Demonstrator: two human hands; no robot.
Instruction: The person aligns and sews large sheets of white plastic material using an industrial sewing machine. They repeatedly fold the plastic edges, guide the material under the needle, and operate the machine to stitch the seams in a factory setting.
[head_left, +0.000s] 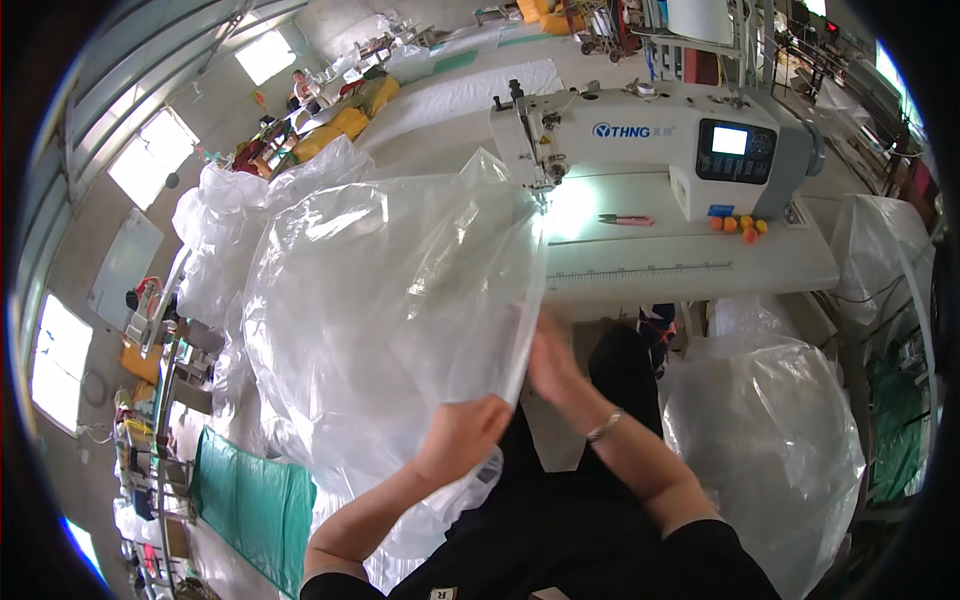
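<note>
A large clear plastic sheet (pixel 350 270) spreads over the left side of the sewing machine table and drapes toward my lap. Its right edge runs from under the needle area of a white sewing machine (pixel 630 125) down to my hands. My left hand (pixel 463 438) is closed on the lower end of that edge. Higher up, my right hand (pixel 549 358) lies against the same edge, with a bracelet on its wrist. Motion smears its fingers and the film partly covers them, so their grip is unclear. The machine's lamp shines brightly beside the needle.
Pink-handled thread snips (pixel 627 220) and several small orange and yellow balls (pixel 748 236) lie on the machine table (pixel 690 285). More bunched plastic film (pixel 765 450) stands at my right. A green sheet (pixel 252 505) covers floor at the left. A person (pixel 303 90) sits far back.
</note>
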